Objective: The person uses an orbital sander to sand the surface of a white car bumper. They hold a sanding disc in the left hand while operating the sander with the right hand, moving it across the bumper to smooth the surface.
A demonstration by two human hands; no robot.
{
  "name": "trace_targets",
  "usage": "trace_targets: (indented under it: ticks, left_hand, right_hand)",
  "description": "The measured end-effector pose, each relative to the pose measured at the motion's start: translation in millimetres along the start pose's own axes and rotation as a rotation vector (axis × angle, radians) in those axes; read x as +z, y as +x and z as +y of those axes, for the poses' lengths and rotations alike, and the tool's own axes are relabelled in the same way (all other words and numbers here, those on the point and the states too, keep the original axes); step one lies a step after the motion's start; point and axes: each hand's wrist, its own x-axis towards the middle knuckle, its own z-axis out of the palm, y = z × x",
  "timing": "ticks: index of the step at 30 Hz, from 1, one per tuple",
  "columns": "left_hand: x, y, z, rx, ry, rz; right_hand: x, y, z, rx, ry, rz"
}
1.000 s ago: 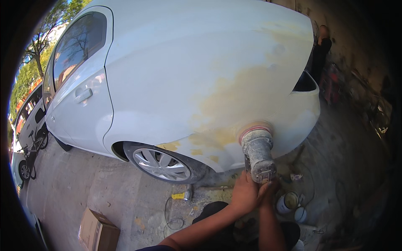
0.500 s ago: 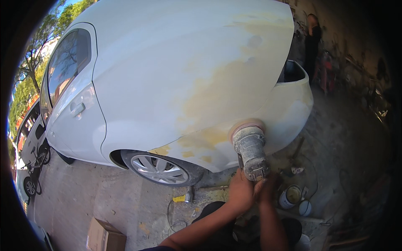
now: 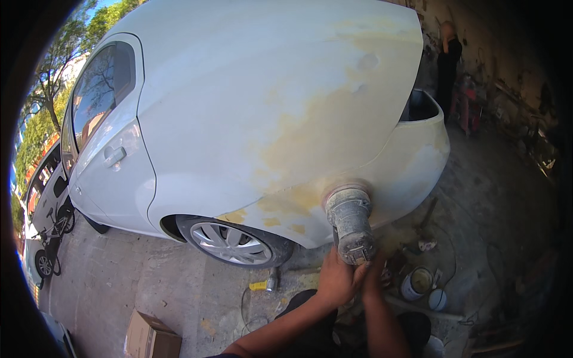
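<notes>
A dusty grey orbital sander (image 3: 348, 222) is held by both hands, its round pad pressed on the rear corner of a white car (image 3: 203, 119). My left hand (image 3: 338, 280) grips the near end of the sander from its left and below. On the other side my right hand (image 3: 373, 273) closes round the same end; its fingers are partly hidden and dim. Yellowish filler patches (image 3: 304, 134) spread over the panel above and left of the pad. Below them sits the rear wheel (image 3: 233, 243).
A yellow and grey power tool (image 3: 264, 283) with a cord lies by the wheel. To the right stand an open can (image 3: 416, 283) and a white lid or tub (image 3: 437, 299). A cardboard box (image 3: 152, 337) is at lower left. Another person (image 3: 447, 65) stands far right.
The sander has moved slightly left and down along the panel, with both hands following. The whole view has shifted a little as well.
</notes>
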Motion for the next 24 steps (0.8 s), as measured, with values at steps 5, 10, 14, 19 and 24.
trace_targets:
  ticks: [5, 10, 14, 19, 24]
  left_hand:
    - [-1, 2, -5, 0.043, -0.051, 0.002]
    - [-4, 7, -2, 0.042, 0.048, -0.053]
    - [-5, 5, -3, 0.051, -0.041, 0.003]
    - [-8, 3, -7, 0.045, -0.003, -0.042]
    - [-5, 4, 2, -0.050, -0.001, -0.071]
  right_hand:
    - [1, -2, -8, -0.072, -0.091, -0.002]
    - [2, 6, -25, -0.023, -0.093, -0.024]
    - [6, 2, -35, -0.044, -0.168, -0.006]
    - [12, -1, -51, -0.118, -0.094, -0.024]
    - [7, -3, -33, -0.087, 0.004, 0.028]
